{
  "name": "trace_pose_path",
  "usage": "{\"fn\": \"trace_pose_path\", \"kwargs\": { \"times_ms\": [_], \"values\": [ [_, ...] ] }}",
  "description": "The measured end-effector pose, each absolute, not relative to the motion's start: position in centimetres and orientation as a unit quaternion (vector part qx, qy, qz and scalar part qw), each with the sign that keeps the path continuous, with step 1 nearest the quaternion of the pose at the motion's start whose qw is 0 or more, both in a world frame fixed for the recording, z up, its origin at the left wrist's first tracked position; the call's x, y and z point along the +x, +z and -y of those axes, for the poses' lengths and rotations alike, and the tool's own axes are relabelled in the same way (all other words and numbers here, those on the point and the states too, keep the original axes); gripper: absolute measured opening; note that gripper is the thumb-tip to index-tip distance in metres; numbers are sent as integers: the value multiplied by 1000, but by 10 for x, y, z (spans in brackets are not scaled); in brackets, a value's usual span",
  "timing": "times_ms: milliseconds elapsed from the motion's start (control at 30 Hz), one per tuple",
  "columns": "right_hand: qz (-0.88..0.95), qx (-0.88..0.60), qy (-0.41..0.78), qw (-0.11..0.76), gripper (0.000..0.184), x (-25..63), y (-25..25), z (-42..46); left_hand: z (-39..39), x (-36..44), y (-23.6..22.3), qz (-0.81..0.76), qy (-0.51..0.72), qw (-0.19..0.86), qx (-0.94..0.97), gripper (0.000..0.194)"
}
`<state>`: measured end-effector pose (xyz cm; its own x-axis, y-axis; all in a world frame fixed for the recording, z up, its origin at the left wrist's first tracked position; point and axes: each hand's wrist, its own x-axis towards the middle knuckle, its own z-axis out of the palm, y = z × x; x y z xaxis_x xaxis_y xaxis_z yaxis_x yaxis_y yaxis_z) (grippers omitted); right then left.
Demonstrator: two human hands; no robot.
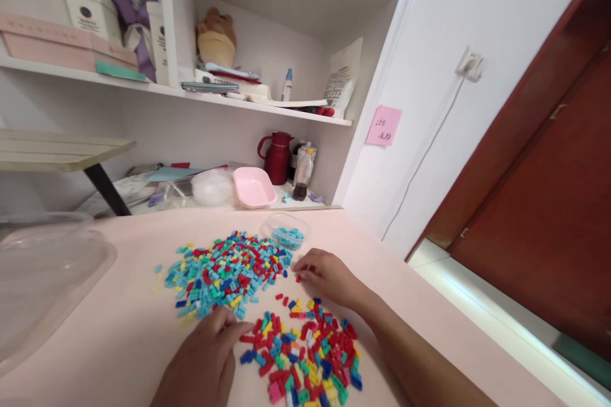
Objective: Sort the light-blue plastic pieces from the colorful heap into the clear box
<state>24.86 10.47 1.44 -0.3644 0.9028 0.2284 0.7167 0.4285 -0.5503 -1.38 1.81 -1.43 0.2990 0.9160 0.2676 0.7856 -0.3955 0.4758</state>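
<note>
A large heap of small toy building bricks, mostly light blue with red, yellow, green and dark blue, covers the middle of the table. Nearer to me lies a second, looser pile of bricks, largely red. My left hand rests at the near edge of the large heap, fingers loosely bent and thumb apart, pointing at the second pile. At the heap's right edge, my right hand has its fingers curled, with a red brick at the fingertips.
A clear tub of light blue bricks stands behind the heap. Clear plastic containers are at the left. Along the back are a pink tray, a red jug and a bottle, under a shelf.
</note>
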Motion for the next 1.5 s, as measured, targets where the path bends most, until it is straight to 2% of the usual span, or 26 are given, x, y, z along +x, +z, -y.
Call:
{"fn": "trace_pose_path", "kwargs": {
  "times_ms": [100, 167, 300, 367, 533, 900, 1133, 1367, 1500],
  "values": [
    [812, -441, 284, 255, 15, 246, 14, -102, -20, -15, -15, -531, 235, 142, 802, 41],
    [790, -436, 343, 261, 18, 246, 10, -103, -20, -16, -16, -534, 233, 144, 800, 41],
    [786, -473, 249, 309, 20, 242, 6, -105, -20, -16, -16, -533, 245, 151, 796, 40],
    [807, -457, 219, 303, 22, 240, 7, -104, -20, -16, -15, -531, 238, 164, 796, 39],
    [806, -435, 290, 276, 24, 237, 12, -98, -21, -14, -10, -536, 214, 168, 800, 40],
    [846, -436, 168, 255, 36, 229, 5, -98, -19, -18, -17, -531, 222, 147, 804, 39],
    [834, -428, 212, 278, 30, 231, 6, -100, -19, -16, -12, -537, 214, 142, 804, 38],
    [858, -414, 154, 261, 34, 229, 6, -98, -19, -16, -12, -536, 200, 157, 805, 39],
    [856, -415, 170, 259, 32, 230, 6, -99, -19, -15, -11, -540, 197, 157, 803, 40]
  ]
}}
